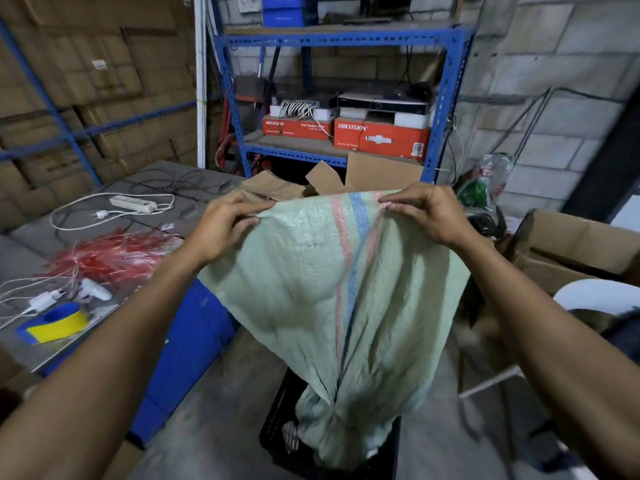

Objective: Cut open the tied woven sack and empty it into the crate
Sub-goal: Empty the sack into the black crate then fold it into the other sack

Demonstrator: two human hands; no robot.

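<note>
1 green woven sack held upside down, L hand & R hand each pinching its top edge, mouth hanging into 1 black crate on floor. 2 red boxes on blue shelf read "HIKVISION".

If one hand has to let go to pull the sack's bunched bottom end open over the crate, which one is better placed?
Probably the right hand. Both hands pinch the sack's top edge, but the bunched end hangs into the black crate nearer the right arm. The left hand can hold on.
</note>
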